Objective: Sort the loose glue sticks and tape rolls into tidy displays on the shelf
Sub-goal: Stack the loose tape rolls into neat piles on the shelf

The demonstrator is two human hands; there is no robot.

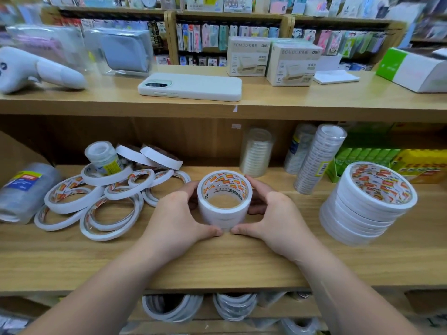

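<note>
my left hand [177, 213] and right hand [278, 213] cup a short stack of white tape rolls [225, 204] at the middle of the wooden shelf [217, 259]. my fingers are curled round its back and sides, and my thumbs nearly meet at its front. the stack rests on the board with its red-and-yellow printed core facing up.

to my left, loose tape rolls [96, 206] lie in an overlapping heap. the thin rings lie flat on the wood and a few wider ones lean at the back beside a small clear roll with a yellow label [104, 158]. further left, a wrapped pack of tape [24, 189] lies on its side.

to my right, well apart from my hands, a tall stack of rolls [367, 206] leans slightly. behind it, tilted sleeves of clear tape [316, 160] lean near the back, and an upright sleeve [256, 153] stands close to the back wall. at the far right, a green display box [358, 158] of what look like glue sticks sits beside a yellow box [420, 165].

on the upper shelf [72, 102], a phone in a pale case [191, 87] lies face down. two white cartons [273, 59] stand to its right and a white handheld device [36, 68] lies to its left. more tape rolls [193, 308] show on the shelf below.
</note>
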